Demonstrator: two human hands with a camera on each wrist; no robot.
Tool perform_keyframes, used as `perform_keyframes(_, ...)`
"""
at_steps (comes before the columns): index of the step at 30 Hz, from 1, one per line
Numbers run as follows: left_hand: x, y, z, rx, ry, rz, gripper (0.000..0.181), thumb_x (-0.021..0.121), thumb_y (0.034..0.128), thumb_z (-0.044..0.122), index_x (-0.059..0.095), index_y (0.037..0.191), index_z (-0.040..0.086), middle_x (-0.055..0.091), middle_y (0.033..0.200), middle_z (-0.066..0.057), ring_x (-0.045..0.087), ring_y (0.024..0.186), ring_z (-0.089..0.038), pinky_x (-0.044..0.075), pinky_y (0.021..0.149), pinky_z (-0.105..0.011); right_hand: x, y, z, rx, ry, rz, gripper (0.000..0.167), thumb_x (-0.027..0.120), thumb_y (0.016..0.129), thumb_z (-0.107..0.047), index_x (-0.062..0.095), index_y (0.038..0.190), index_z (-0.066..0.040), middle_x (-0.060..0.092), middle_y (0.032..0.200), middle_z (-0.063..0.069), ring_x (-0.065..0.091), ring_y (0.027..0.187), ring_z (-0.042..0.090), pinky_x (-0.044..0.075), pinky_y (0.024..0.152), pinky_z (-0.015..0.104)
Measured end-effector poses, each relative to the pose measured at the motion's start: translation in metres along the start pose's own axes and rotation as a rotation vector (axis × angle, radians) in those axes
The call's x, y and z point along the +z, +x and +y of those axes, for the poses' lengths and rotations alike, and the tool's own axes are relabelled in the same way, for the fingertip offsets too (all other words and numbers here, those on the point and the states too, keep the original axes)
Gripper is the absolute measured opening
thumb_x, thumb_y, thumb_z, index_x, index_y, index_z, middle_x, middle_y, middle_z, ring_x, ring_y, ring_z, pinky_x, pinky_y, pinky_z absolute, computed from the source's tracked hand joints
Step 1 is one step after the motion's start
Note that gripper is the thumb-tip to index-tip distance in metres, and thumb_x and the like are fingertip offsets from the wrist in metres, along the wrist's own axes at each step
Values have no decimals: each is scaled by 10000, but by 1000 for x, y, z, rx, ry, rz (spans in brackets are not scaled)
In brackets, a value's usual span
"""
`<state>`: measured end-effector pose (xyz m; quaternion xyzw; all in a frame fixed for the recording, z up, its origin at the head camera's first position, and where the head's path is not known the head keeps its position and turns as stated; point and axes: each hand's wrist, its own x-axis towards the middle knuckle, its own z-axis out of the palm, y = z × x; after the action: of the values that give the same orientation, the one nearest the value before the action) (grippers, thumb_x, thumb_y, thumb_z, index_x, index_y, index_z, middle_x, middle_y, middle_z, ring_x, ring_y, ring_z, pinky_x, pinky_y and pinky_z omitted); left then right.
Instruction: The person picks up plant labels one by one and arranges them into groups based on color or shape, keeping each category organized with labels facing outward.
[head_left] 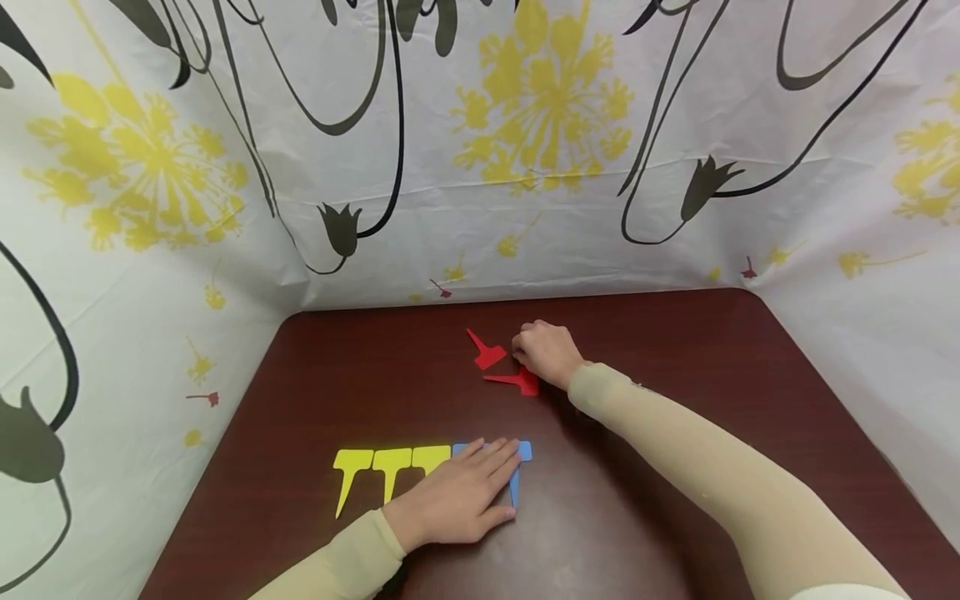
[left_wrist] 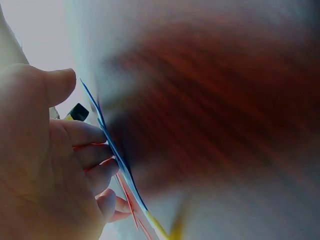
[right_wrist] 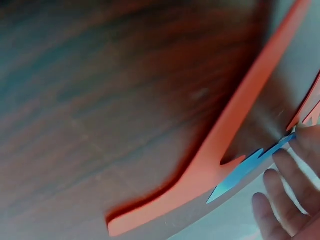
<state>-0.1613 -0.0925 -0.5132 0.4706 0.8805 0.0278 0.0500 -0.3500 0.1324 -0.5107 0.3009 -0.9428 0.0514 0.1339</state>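
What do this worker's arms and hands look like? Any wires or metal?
They're a person's. The left hand and right hand are bare, with no gloves visible. The left sleeve and right sleeve are pale yellowish-beige, plain, with banded cuffs. I see no wires or metal on them.

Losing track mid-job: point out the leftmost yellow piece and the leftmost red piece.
Leftmost yellow piece [head_left: 352, 460], head view: middle of its crossbar.
Leftmost red piece [head_left: 491, 357], head view: its broad end.
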Motion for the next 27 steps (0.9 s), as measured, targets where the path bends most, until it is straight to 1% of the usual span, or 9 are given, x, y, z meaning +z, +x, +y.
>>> perform_keyframes(1,0,0,0,0,4,0,700,344,1062,535,293,1590,79,260,1642,-82,243,1504,-219,211,1204,-442,0,0,0,-17,-5,5,4,802,871,-182,799,873,-181,643,820,-22,598,765,177,565,628,362)
perform_keyframes(4,-2,1,1,-2,-3,-4,696,357,1062,528,300,1587,75,265,1640,-87,246,1503,-224,208,1205,-444,-1,1,2,-75,-22,33,49,785,873,-167,781,824,-170,612,778,-36,567,730,155,549,606,330)
perform_keyframes(9,-4,1,2,-5,1,-13,688,363,1063,523,319,1580,71,286,1633,-90,263,1498,-227,212,1203,-448,-7,3,7,-161,-11,146,104,734,848,-117,707,754,-153,556,740,-41,513,687,146,506,558,298)
perform_keyframes(11,-4,1,1,-5,9,-18,686,358,1064,524,321,1580,74,288,1633,-85,264,1497,-223,214,1203,-446,-10,5,9,-181,4,185,104,710,847,-108,676,759,-153,557,749,-41,508,691,146,494,554,295)
perform_keyframes(14,-5,1,1,-6,7,-32,687,351,1064,529,318,1583,80,286,1634,-77,261,1499,-219,215,1203,-447,-14,7,12,-182,26,219,89,692,861,-115,644,796,-152,575,772,-38,518,711,151,491,562,300)
perform_keyframes(17,-5,2,0,-9,0,-42,690,350,1062,534,318,1584,83,286,1635,-72,259,1500,-218,216,1202,-447,-19,8,16,-169,36,231,80,681,875,-130,620,832,-158,582,780,-45,526,717,146,487,566,306)
perform_keyframes(19,-5,2,0,-10,1,-42,692,350,1060,537,319,1583,84,287,1635,-69,256,1501,-217,214,1203,-445,-23,8,20,-167,55,230,96,674,876,-121,602,828,-162,568,751,-56,519,682,131,477,562,302)
perform_keyframes(24,-5,2,-1,-8,3,-45,696,352,1058,542,318,1584,88,279,1638,-64,244,1505,-213,200,1207,-443,-42,10,23,-204,140,217,116,678,855,-77,606,802,-152,569,692,-74,508,574,83,473,552,288)
perform_keyframes(27,-6,3,-1,-5,7,-46,698,351,1057,546,321,1583,88,280,1638,-63,248,1504,-213,202,1207,-446,-54,10,22,-225,179,215,119,688,835,-53,625,795,-146,591,690,-85,506,547,53,478,545,273)
